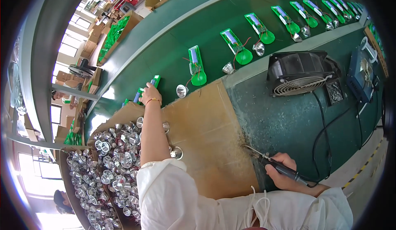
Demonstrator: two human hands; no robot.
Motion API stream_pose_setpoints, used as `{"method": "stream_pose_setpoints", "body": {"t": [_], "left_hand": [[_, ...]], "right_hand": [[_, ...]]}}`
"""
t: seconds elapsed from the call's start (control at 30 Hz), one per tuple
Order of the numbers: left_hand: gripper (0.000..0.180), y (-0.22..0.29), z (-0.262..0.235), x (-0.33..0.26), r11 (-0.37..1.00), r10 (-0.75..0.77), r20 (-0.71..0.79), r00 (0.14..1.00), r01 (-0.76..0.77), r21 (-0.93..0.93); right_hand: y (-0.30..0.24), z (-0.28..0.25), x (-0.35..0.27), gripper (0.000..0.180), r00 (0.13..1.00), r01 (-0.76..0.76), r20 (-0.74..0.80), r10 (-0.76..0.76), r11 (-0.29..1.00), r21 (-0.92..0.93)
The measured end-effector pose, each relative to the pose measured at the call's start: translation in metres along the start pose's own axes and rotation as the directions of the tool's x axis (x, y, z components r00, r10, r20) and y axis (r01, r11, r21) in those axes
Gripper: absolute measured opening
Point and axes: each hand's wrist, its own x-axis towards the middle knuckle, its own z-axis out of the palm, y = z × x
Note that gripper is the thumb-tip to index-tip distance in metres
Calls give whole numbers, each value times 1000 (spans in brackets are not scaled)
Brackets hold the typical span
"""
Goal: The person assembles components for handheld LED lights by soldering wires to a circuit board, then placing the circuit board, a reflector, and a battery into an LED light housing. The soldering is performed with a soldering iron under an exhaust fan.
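My left hand point(151, 94) reaches out over the green belt, its fingers closed round a narrow green plastic casing point(156, 81) with a blue cell in it. The hand hides the casing's middle. In my right hand point(284, 172) is a soldering iron point(284, 169) with a black handle. Its bent metal tip point(248, 148) points left, over the right border of a brown board point(198, 127). Beside my left wrist lies a shiny reflector cup point(182, 91), wired to a green casing point(196, 65) on the belt.
More wired green casings point(236, 44) line the belt to the far right. Cartons of silver reflectors point(119, 160) crowd my left forearm. A black fan point(303, 73) stands right of the board, beside a blue soldering station point(359, 75). The iron's cord point(315, 147) loops across the bench.
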Motion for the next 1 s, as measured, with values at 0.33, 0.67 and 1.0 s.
{"method": "stream_pose_setpoints", "body": {"t": [0.33,0.67,1.0], "left_hand": [[75,8,-93,-149,751,470,-175,865,-497,-435],[62,-43,-31,-294,812,238,-445,863,-428,-397],[10,-90,7,-336,855,243,-540,806,-441,-273]], "right_hand": [[0,1,3,14,981,-191,24,190,981,44],[-8,8,4,15,992,-122,-14,124,986,112],[-7,10,-2,14,995,-89,-26,95,984,156]]}}
